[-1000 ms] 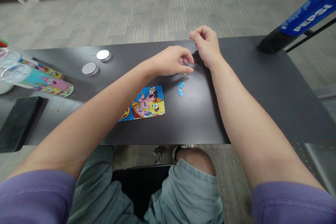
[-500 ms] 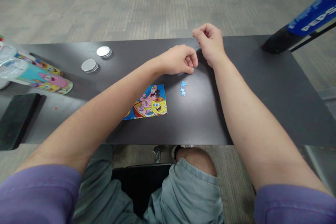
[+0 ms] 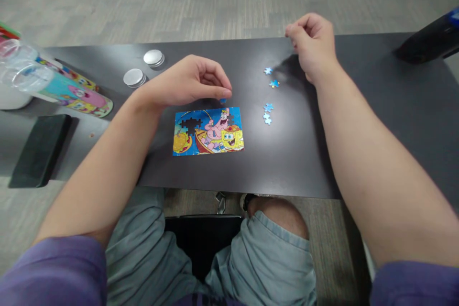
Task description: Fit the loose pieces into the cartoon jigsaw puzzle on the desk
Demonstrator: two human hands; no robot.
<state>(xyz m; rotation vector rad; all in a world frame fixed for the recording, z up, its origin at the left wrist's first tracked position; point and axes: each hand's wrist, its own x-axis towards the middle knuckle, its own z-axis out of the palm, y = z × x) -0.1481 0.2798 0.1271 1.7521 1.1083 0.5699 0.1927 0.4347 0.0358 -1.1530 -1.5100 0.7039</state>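
A jigsaw puzzle (image 3: 215,141) of cartoon figures in a boat lies on the dark table, with a larger gap at its upper left and a smaller one near its upper right corner. Just above its top edge, my left hand (image 3: 195,81) pinches a small blue puzzle piece (image 3: 223,101) between thumb and fingertips. My right hand (image 3: 315,48) is closed over the far side of the table, fingers pressed together; whatever it may hold is hidden. Several loose blue pieces, among them an upper piece (image 3: 268,71) and a lower piece (image 3: 267,118), lie between the puzzle and my right forearm.
Two stacks of silver discs, a near stack (image 3: 134,77) and a far stack (image 3: 154,58), stand left of my left hand. Further left are a clear-topped cartoon tube (image 3: 75,95) and a black phone-like slab (image 3: 41,150). A dark bottle (image 3: 426,43) stands at the far right.
My left hand has moved left to above the puzzle, carrying a piece. The view has shifted, uncovering the whole puzzle and two more loose pieces. My right hand stays closed.
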